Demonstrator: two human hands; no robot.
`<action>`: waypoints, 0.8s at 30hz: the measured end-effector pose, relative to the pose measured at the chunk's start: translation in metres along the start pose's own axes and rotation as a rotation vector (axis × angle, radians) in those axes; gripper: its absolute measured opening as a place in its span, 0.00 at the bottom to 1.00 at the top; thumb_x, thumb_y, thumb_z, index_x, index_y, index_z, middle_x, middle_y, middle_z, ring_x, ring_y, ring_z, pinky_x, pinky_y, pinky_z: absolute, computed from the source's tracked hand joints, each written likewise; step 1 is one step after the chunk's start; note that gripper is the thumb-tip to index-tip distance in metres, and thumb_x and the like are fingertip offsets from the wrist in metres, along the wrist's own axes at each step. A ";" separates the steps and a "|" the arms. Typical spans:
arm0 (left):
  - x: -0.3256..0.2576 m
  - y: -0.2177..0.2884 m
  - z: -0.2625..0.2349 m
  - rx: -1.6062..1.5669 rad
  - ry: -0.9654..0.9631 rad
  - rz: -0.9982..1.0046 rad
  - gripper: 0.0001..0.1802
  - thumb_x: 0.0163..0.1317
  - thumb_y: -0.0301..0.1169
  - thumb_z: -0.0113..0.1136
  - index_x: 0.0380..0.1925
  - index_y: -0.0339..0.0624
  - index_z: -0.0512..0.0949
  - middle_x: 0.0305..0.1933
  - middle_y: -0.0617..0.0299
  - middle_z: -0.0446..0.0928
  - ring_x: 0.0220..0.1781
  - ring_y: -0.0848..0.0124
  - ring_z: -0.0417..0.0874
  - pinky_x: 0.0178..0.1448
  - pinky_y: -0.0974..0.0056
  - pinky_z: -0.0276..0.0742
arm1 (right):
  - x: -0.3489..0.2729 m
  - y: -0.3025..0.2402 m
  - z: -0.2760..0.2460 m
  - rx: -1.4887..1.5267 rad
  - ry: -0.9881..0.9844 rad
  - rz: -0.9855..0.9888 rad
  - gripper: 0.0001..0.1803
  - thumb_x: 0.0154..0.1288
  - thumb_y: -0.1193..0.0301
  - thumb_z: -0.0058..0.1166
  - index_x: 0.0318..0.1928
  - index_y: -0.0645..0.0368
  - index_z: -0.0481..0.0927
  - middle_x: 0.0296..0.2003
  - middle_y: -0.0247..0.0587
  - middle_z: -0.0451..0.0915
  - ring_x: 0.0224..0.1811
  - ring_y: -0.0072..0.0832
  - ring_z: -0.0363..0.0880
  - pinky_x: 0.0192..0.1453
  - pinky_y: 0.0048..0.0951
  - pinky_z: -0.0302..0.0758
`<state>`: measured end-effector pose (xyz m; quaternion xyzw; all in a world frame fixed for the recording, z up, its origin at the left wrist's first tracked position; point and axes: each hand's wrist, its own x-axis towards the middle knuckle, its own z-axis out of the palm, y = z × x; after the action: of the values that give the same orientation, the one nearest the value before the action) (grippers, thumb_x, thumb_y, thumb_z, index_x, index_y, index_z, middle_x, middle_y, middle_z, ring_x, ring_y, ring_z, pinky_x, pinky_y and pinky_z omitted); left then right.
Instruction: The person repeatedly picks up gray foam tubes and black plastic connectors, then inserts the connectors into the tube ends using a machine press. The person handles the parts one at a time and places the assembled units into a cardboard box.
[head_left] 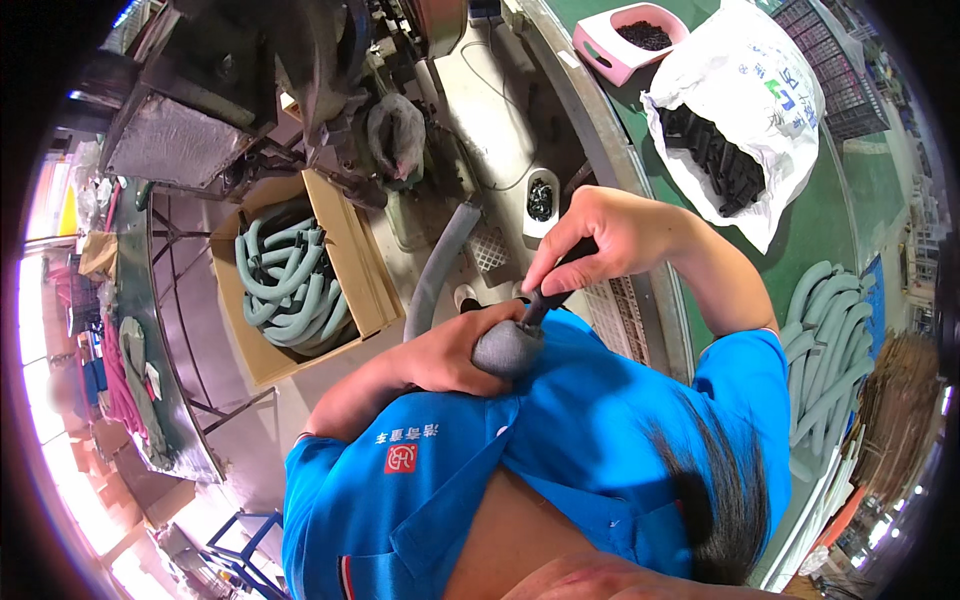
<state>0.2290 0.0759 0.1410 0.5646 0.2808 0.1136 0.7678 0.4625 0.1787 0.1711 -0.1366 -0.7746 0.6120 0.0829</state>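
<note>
Running across the upper right, the green surface (pixel 830 215) carries the stock within arm's reach: a white plastic bag (pixel 760 90) lies slumped open with its mouth toward the person, so the black plastic parts (pixel 715 150) inside can be drawn out, and a pink scoop tray (pixel 625 40) of small dark bits sits just beyond it. At the right edge a pile of grey-green foam tubes (pixel 830 340) lies in loose parallel rows. On the floor to the left, an open cardboard box (pixel 345 260) holds more curved tubes of the same kind (pixel 290 280), tucked under a dark machine (pixel 240 80), probably so pieces can be dropped or lifted without a stretch.

The piece in hand is a grey foam tube (pixel 440 265) that arcs up from the floor side and ends against the person's blue shirt (pixel 560 440), at chest height. It seems braced there to stop it from bending away under a push.

The left hand (pixel 450 355) wraps around the tube's end, fingers curled closed over the foam, forearm coming in from the lower left. The right hand (pixel 595 235) comes down from above with the elbow raised and wrist bent downward. Its fingers are pressed together in a pinch on a black plug (pixel 545 300), whose lower tip meets the open end of the tube. How far the plug has entered cannot be told, since the left hand covers the mouth.
</note>
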 end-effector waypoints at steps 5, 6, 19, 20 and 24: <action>-0.008 -0.004 -0.010 0.011 -0.046 0.048 0.32 0.44 0.29 0.64 0.52 0.41 0.67 0.43 0.60 0.72 0.47 0.73 0.71 0.53 0.67 0.67 | 0.017 -0.006 0.005 0.049 -0.035 0.005 0.11 0.60 0.68 0.63 0.40 0.61 0.85 0.30 0.40 0.85 0.28 0.22 0.81 0.30 0.21 0.73; -0.010 -0.005 -0.013 0.018 -0.065 0.050 0.32 0.44 0.29 0.64 0.53 0.41 0.67 0.45 0.60 0.72 0.48 0.72 0.71 0.54 0.67 0.67 | 0.021 -0.003 0.006 0.059 -0.043 -0.008 0.11 0.60 0.68 0.63 0.40 0.61 0.85 0.30 0.40 0.85 0.28 0.22 0.81 0.30 0.21 0.73; -0.062 -0.027 -0.052 0.112 0.234 0.086 0.37 0.44 0.31 0.70 0.57 0.39 0.67 0.52 0.53 0.73 0.55 0.64 0.75 0.59 0.62 0.69 | 0.067 0.036 0.036 0.327 0.026 0.204 0.14 0.65 0.63 0.58 0.37 0.64 0.83 0.28 0.33 0.82 0.30 0.15 0.76 0.37 0.20 0.72; -0.077 -0.026 -0.058 0.256 0.278 0.085 0.35 0.43 0.32 0.71 0.54 0.40 0.69 0.49 0.50 0.75 0.51 0.58 0.79 0.54 0.59 0.73 | 0.066 0.034 0.034 0.342 0.087 0.274 0.15 0.65 0.62 0.58 0.38 0.65 0.83 0.28 0.32 0.82 0.31 0.14 0.75 0.36 0.19 0.72; -0.121 -0.057 -0.058 0.678 0.707 0.137 0.21 0.41 0.30 0.70 0.38 0.39 0.75 0.33 0.53 0.79 0.34 0.54 0.83 0.38 0.57 0.77 | 0.052 0.018 0.025 0.392 0.186 0.356 0.19 0.68 0.59 0.53 0.39 0.66 0.82 0.25 0.30 0.79 0.28 0.13 0.71 0.31 0.18 0.66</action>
<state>0.0898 0.0442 0.1124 0.7267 0.5074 0.2507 0.3893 0.4073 0.1757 0.1456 -0.3075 -0.5942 0.7399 0.0697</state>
